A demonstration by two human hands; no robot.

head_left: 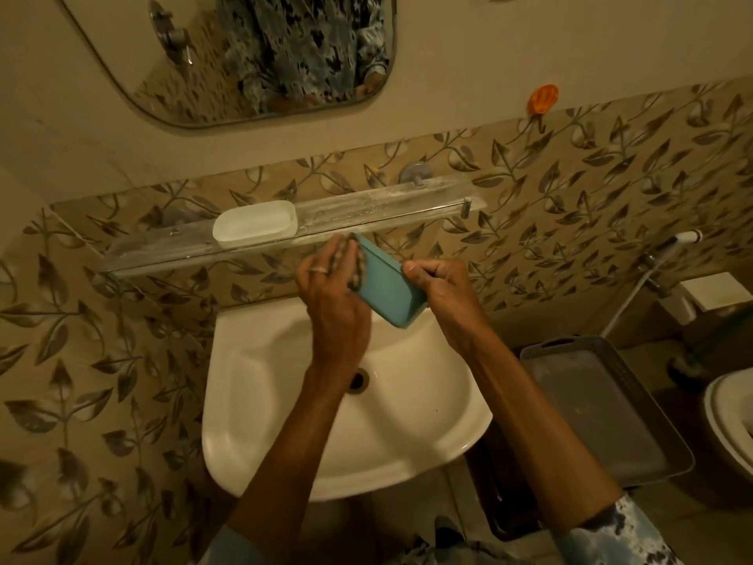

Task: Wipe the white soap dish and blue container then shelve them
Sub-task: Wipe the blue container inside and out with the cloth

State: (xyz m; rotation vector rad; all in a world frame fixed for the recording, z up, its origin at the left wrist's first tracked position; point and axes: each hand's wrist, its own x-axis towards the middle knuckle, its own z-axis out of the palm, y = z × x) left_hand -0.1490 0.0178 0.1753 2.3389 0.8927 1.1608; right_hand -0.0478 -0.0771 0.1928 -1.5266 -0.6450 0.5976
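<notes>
The blue container (pixel 385 285) is tilted in the air above the sink, just below the glass shelf (pixel 391 205). My right hand (pixel 442 287) grips its lower right end. My left hand (pixel 330 287) presses a patterned cloth (pixel 357 265) against the container's left side. The white soap dish (pixel 254 227) stands on the left half of the shelf, apart from both hands.
A white sink (pixel 285 401) lies under my hands. A grey tray (pixel 603 409) rests to the right of the sink, with a toilet (pixel 729 426) beyond it. A mirror (pixel 244 55) hangs above, and an orange hook (pixel 542 99) sits on the wall at right.
</notes>
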